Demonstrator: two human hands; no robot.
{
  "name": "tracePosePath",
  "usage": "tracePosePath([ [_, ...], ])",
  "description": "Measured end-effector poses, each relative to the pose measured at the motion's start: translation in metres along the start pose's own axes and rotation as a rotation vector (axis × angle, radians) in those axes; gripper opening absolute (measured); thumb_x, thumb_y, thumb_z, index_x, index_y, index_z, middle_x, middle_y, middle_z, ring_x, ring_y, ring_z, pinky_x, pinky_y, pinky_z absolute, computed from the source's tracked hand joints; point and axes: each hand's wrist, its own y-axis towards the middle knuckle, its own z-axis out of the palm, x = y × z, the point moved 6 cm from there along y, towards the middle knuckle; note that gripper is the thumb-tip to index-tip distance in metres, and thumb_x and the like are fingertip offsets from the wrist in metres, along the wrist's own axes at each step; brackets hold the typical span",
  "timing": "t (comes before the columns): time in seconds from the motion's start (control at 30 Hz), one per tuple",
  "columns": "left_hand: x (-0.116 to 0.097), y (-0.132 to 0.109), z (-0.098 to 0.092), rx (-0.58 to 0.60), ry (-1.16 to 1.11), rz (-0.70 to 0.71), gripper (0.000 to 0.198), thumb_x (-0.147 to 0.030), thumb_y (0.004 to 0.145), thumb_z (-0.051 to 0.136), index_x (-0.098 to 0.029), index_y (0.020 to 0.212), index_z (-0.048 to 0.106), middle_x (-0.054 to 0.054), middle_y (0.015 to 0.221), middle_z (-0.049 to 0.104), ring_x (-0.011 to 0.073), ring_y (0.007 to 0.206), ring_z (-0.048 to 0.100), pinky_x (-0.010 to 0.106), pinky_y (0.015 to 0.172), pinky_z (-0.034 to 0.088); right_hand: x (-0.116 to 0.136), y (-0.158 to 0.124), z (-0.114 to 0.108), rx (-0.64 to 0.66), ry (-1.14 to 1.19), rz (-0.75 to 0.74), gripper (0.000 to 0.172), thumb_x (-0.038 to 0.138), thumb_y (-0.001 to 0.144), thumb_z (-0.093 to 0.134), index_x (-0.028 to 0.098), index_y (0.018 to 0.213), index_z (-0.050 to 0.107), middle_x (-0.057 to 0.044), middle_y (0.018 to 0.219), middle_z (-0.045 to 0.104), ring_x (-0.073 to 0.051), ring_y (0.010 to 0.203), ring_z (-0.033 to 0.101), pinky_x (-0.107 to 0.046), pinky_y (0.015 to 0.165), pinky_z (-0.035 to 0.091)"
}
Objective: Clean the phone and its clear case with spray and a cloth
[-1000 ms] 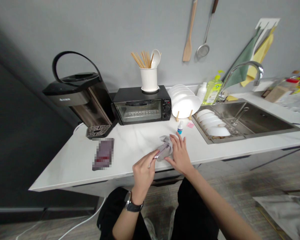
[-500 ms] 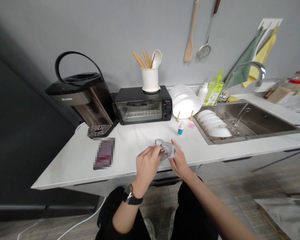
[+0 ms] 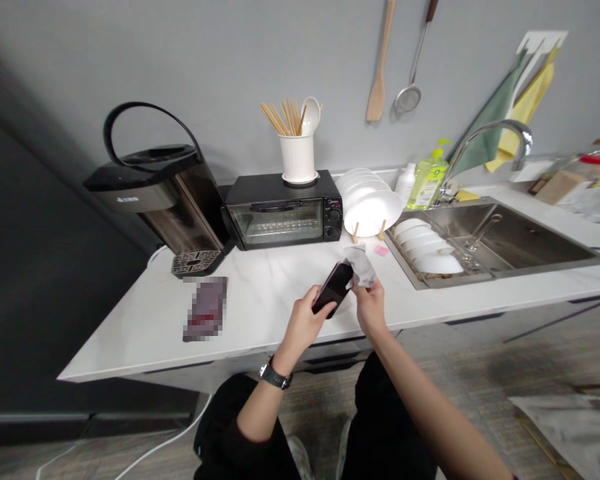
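Observation:
A black smartphone is tilted above the front of the counter, with my left hand closed around its lower end. In my right hand a light grey cloth is pinched at its lower edge. The crumpled cloth touches or overlaps the upper right end of the phone. It also covers the spot where a small bottle stood earlier, so that bottle is hidden.
Behind the hands stand a toaster oven and a rack of white plates. A dispenser is at left, a pixelated dark item before it. Right are a pink note and the sink with bowls.
The phone has come into view in my left hand, which has let go of the cloth. My right hand has moved right and up with the cloth, which now hides the small bottle.

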Motion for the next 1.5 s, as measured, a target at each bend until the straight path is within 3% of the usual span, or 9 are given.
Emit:
tracePosePath([
  [0.23,-0.011,-0.010,-0.010,0.078,0.478,0.181,0.016,-0.028,0.100,0.063,-0.027,0.115,0.067,0.002,0.086,0.078,0.0214,0.071,0.074,0.025,0.064,0.046,0.038,-0.007,0.006,0.291,-0.495,-0.335,0.053,0.014,0.083,0.048,0.016,0.135,0.057,-0.017,0.139,0.058,-0.033,0.133,0.054,-0.051,0.113,0.045],
  [0.37,-0.012,-0.008,-0.019,-0.088,0.492,0.119,0.020,-0.030,0.095,0.071,-0.025,0.113,0.065,0.003,0.088,0.080,0.0226,0.074,0.076,0.026,0.065,0.050,0.051,-0.020,0.021,0.420,-0.715,-0.407,0.063,0.007,0.071,0.050,0.015,0.133,0.057,-0.018,0.138,0.056,-0.036,0.132,0.051,-0.054,0.114,0.044],
  [0.53,-0.015,-0.011,-0.018,-0.185,0.492,0.092,0.017,-0.015,0.088,0.071,-0.023,0.102,0.064,-0.002,0.072,0.075,0.0194,0.062,0.073,0.024,0.059,0.048,0.055,-0.047,0.040,0.546,-0.625,-0.520,0.083,0.011,0.071,0.048,0.013,0.152,0.034,-0.019,0.142,0.054,-0.035,0.136,0.048,-0.066,0.123,0.028],
  [0.67,-0.023,-0.017,-0.023,-0.327,0.383,0.164,0.007,-0.022,0.091,0.071,-0.022,0.095,0.065,0.000,0.082,0.078,0.0165,0.072,0.075,0.021,0.065,0.052,0.059,-0.050,0.038,0.466,-0.586,-0.482,0.079,0.008,0.070,0.047,0.015,0.148,0.036,-0.018,0.131,0.057,-0.035,0.128,0.053,-0.066,0.120,0.033],
  [0.83,-0.031,-0.019,-0.027,-0.345,0.402,0.198,0.019,-0.024,0.092,0.068,-0.019,0.074,0.065,0.000,0.061,0.069,0.0151,0.055,0.067,0.022,0.057,0.050,0.070,-0.050,0.041,0.479,-0.496,-0.537,0.083,0.011,0.071,0.050,0.019,0.151,0.032,-0.017,0.141,0.051,-0.037,0.132,0.049,-0.067,0.117,0.034],
  [0.93,-0.038,-0.022,-0.034,-0.426,0.355,0.246,0.011,-0.028,0.092,0.071,-0.020,0.086,0.068,0.000,0.075,0.075,0.0141,0.065,0.070,0.021,0.065,0.052,0.066,-0.044,0.039,0.429,-0.498,-0.476,0.074,0.008,0.069,0.049,0.018,0.142,0.042,-0.017,0.125,0.056,-0.036,0.120,0.054,-0.060,0.105,0.047],
  [1.13,-0.040,-0.018,-0.031,-0.303,0.402,0.304,0.014,-0.010,0.087,0.063,-0.020,0.078,0.061,0.001,0.068,0.071,0.0161,0.062,0.067,0.023,0.060,0.047,0.075,-0.051,0.039,0.412,-0.291,-0.471,0.064,0.016,0.082,0.051,0.020,0.146,0.042,-0.017,0.139,0.053,-0.034,0.128,0.053,-0.057,0.109,0.044],
  [1.3,-0.038,-0.014,-0.041,-0.480,0.252,0.140,0.034,-0.027,0.085,0.079,-0.022,0.111,0.059,0.002,0.094,0.075,0.0195,0.086,0.074,0.028,0.077,0.055,0.047,-0.034,0.031,0.286,-0.036,-0.145,0.031,0.033,0.099,0.054,0.022,0.127,0.060,-0.009,0.113,0.069,-0.027,0.104,0.066,-0.044,0.096,0.052],
  [1.5,-0.047,0.000,-0.026,-0.381,-0.052,0.144,0.057,-0.033,0.088,0.078,-0.023,0.135,0.048,0.008,0.121,0.069,0.0197,0.106,0.069,0.031,0.090,0.056,0.020,-0.031,0.056,-0.030,0.584,0.376,0.041,0.058,0.090,0.068,0.021,0.108,0.069,-0.006,0.100,0.075,-0.024,0.093,0.071,-0.042,0.090,0.056],
])
